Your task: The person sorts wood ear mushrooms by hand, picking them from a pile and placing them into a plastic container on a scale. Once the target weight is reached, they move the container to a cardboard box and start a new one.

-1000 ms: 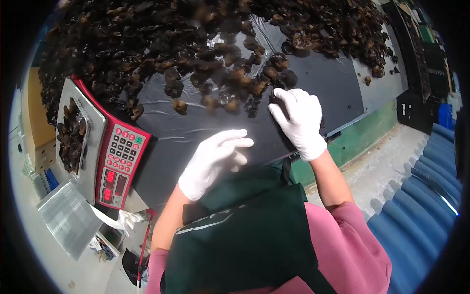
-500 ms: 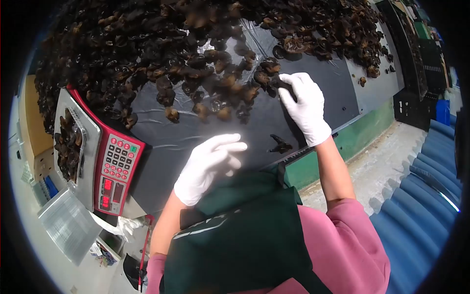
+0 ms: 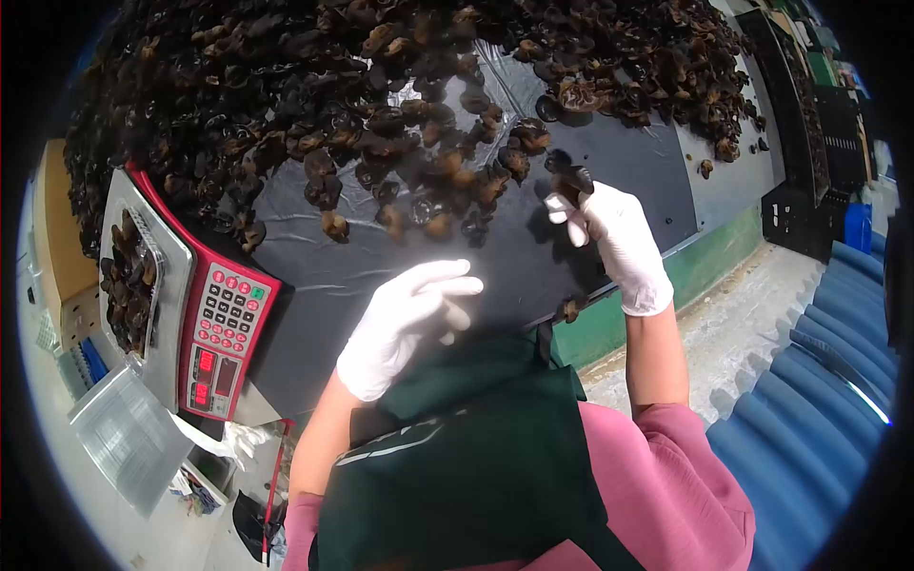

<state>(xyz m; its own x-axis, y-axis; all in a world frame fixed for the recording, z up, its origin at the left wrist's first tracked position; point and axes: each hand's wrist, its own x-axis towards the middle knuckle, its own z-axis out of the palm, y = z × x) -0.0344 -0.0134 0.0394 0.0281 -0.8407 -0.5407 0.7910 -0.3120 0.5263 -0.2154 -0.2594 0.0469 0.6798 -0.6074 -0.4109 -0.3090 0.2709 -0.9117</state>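
Currently, the two hands are well apart. The right hand [image 3: 619, 238], in a thin white glove, has its fingertips pinched on a dark brown, ruffled, ear-shaped piece [image 3: 574, 179], which is above the black sheet-covered table [image 3: 371, 268] and just beside the near fringe of the heap. The left hand [image 3: 407, 319], gloved in the same white, hangs in front of the dark green apron [image 3: 457, 485], its fingers spread a little and loosely curved. Pink sleeves [image 3: 666, 457] show on both sides of the apron.

Between the hands, near the table's front edge, lies another small brown piece [image 3: 569, 310]. Beyond them a wide, glossy heap of similar brown-black pieces [image 3: 267, 95] covers the far part of the table, thinning to scattered ones toward the person.

To the left stands a red-framed electronic scale [image 3: 227, 319] with a steel platform, round-cornered keys and lit red digits; a clear shallow tray of dark pieces [image 3: 129, 276] rests on it. Farther out are a translucent ribbed plastic panel [image 3: 133, 433] and a limp white glove [image 3: 246, 440]. To the right, blue corrugated material [image 3: 800, 428] lies below a black plastic crate [image 3: 800, 217].
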